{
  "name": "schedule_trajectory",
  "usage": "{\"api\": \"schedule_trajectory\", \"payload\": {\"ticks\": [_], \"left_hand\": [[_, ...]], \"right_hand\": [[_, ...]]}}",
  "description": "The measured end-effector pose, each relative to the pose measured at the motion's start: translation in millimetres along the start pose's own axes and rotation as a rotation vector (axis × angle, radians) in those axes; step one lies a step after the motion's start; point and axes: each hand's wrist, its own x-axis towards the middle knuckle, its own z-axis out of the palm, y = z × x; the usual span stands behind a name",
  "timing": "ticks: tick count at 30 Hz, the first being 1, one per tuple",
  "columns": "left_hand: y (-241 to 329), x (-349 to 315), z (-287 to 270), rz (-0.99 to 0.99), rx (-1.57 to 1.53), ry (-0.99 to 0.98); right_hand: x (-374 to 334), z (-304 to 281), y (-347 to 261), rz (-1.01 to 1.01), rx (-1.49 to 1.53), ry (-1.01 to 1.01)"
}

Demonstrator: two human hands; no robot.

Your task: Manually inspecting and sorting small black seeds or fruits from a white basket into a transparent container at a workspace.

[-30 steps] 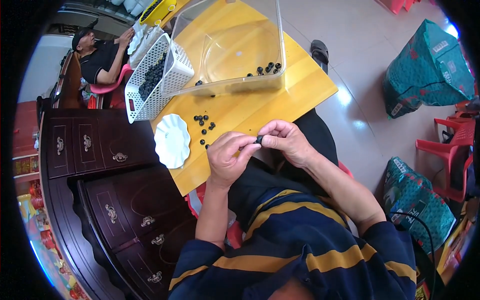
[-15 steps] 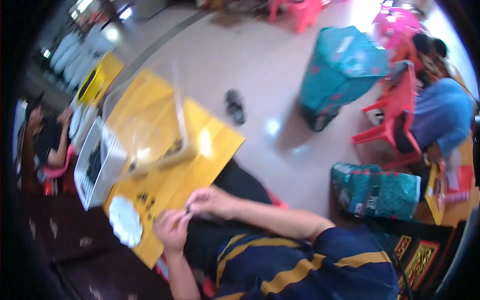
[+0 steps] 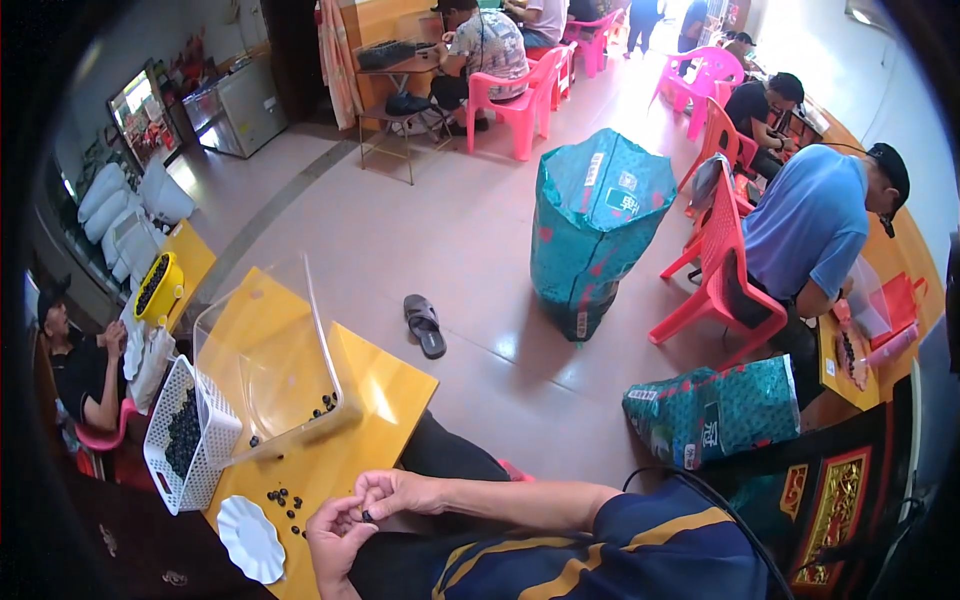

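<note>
Above my lap, next to the near edge of the yellow table (image 3: 385, 375), my left hand (image 3: 338, 535) and my right hand (image 3: 398, 493) meet with fingertips pinched. Between them is a small dark round bead-like piece (image 3: 368, 516), mostly covered by the fingers. Several similar dark round pieces (image 3: 284, 499) lie loose on the tabletop beside my left hand. A white scalloped plate (image 3: 250, 540) sits at the table's left edge. Behind it, a white perforated basket (image 3: 222, 440) holds many dark pieces. A clear plastic bin (image 3: 345, 410) stands on the table, with a few dark pieces at its near right corner.
A slipper (image 3: 424, 325) lies on the floor past the table. A tall teal bag (image 3: 600, 235) stands to the right, and another teal bag (image 3: 715, 410) lies nearer. Several people sit at tables around the room. Farther left is a yellow basin (image 3: 160, 287) of dark pieces.
My view has tilted up, so more of the far room shows and the picture is sharper. Both hands stay pinched together at the small dark piece.
</note>
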Motion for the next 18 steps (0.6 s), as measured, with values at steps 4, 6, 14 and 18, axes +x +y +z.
{"api": "schedule_trajectory", "payload": {"ticks": [4, 6, 14, 18], "left_hand": [[1.4, 0.3, -5.9, 0.079, 0.15, -0.156], [0.1, -1.3, -5.3, 0.07, 0.148, -0.154], [-18.7, -4.3, 2.3, 0.247, 0.236, -0.018], [-22.0, -2.1, 6.8, 0.187, 0.128, 0.011]], "right_hand": [[0.7, 1.3, -0.5, 0.017, 0.012, -0.019], [0.2, 1.9, 1.2, 0.021, 0.038, -0.013], [-1.7, 3.4, 2.9, -0.007, 0.033, 0.018], [0.1, 2.1, 0.6, -0.011, 0.05, 0.048]]}}
